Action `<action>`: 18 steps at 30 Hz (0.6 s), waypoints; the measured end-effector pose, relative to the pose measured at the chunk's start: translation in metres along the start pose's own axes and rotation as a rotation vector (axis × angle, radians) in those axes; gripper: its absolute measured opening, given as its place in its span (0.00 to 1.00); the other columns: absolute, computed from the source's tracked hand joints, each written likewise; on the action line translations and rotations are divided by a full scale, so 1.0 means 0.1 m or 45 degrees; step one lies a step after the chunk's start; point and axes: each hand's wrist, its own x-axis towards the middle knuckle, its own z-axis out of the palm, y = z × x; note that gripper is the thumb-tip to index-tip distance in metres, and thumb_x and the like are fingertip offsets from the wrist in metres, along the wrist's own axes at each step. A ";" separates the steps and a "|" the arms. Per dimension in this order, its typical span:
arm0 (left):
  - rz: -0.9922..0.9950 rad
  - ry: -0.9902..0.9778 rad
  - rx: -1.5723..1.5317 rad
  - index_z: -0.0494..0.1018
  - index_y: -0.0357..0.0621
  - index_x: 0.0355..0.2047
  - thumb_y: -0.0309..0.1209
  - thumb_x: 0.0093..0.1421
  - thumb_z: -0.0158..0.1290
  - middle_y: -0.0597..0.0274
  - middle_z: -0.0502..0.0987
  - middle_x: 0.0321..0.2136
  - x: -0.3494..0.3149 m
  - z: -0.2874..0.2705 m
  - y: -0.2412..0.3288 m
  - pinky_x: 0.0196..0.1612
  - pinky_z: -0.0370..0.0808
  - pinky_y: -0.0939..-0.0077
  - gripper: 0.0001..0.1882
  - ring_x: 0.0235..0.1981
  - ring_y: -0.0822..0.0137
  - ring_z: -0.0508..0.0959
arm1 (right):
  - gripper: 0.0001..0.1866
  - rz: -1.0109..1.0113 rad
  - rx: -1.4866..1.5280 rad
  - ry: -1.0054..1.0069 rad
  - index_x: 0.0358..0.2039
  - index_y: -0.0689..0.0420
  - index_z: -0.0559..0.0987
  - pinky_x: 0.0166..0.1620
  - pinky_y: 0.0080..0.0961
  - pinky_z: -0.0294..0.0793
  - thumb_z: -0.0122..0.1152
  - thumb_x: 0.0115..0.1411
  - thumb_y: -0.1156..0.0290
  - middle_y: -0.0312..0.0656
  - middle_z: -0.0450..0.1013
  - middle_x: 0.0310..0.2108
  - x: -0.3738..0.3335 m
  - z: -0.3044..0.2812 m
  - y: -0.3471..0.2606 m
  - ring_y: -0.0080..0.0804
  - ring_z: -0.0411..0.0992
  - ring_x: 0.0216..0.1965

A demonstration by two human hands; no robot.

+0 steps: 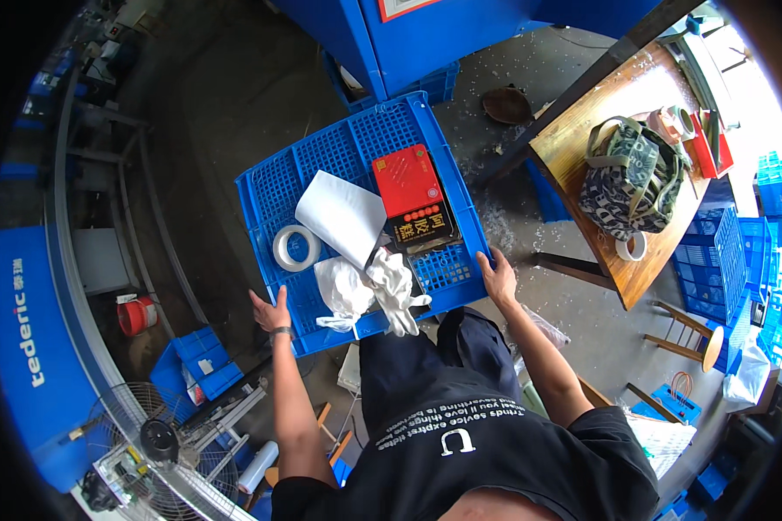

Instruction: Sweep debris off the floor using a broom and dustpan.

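Well, it's the blue plastic mesh crate that sits between both hands, in front of the thighs: stiff by the look of it, its load fairly light, the smooth walls perhaps a bit slippery. Left hand and right hand lie part-open along opposite sides near the close corners, thumbs by the rim; whether hidden fingers hook underneath, can't tell. Those side rims look the sound place to hold. Far end points ahead, veering left; nearly square from here, so no clear long axis. Between the grips, white gloves; farther ahead, a red-and-black flat box and white tape roll. Beyond the right grip, a wooden table.
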 end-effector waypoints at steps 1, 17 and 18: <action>0.024 0.094 -0.321 0.55 0.45 0.48 0.57 0.40 0.47 0.41 0.59 0.44 0.35 0.14 -0.80 0.47 0.55 0.65 0.40 0.45 0.50 0.60 | 0.24 -0.039 0.039 -0.068 0.41 0.54 0.68 0.40 0.30 0.63 0.47 0.47 0.51 0.49 0.68 0.34 -0.10 0.15 -0.21 0.41 0.67 0.36; -0.454 0.195 -0.489 0.69 0.33 0.33 0.33 0.52 0.43 0.49 0.71 0.33 -0.05 -0.02 -1.73 0.37 0.66 0.74 0.15 0.32 0.60 0.71 | 0.17 -0.238 0.111 -0.019 0.41 0.44 0.69 0.38 0.29 0.66 0.49 0.48 0.60 0.45 0.66 0.38 -0.37 0.62 -0.55 0.40 0.65 0.38; -0.437 0.243 -0.441 0.70 0.33 0.32 0.33 0.51 0.43 0.49 0.71 0.33 -0.03 -0.04 -1.84 0.37 0.66 0.73 0.14 0.32 0.60 0.71 | 0.17 -0.295 0.095 -0.053 0.41 0.44 0.68 0.38 0.29 0.66 0.49 0.48 0.60 0.45 0.66 0.38 -0.30 0.70 -0.60 0.39 0.65 0.38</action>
